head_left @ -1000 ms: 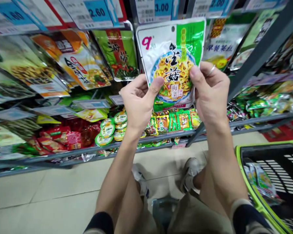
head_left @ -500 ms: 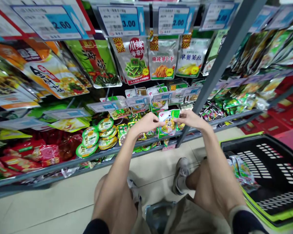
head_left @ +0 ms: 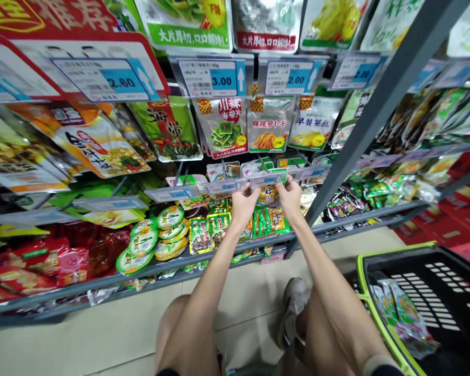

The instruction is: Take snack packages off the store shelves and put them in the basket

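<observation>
A small green-and-white food packet [head_left: 269, 196] is upright at a shelf hook, partly covered by a price tag [head_left: 268, 179]. My left hand [head_left: 243, 210] pinches its left edge, with the fingertips partly hidden behind the tag. On the opposite side, my right hand [head_left: 290, 198] grips the right edge between thumb and fingers. Similar packets [head_left: 224, 170] hang on hooks just behind and to the left. Below my hands lie green and orange packets [head_left: 272, 221] on the bottom shelf.
A grey shelf post [head_left: 360, 133] slants up right of my hands. Round green-lidded tubs [head_left: 143, 237] are stacked at left on the bottom shelf. A black basket with a lime rim [head_left: 361, 274] stands at right, holding several packets [head_left: 405, 308]. Larger pouches [head_left: 223, 128] hang above.
Both hands have reached forward with the packet, up to the hook and behind the price tag. The view has tilted upward, showing more of the upper shelf.
</observation>
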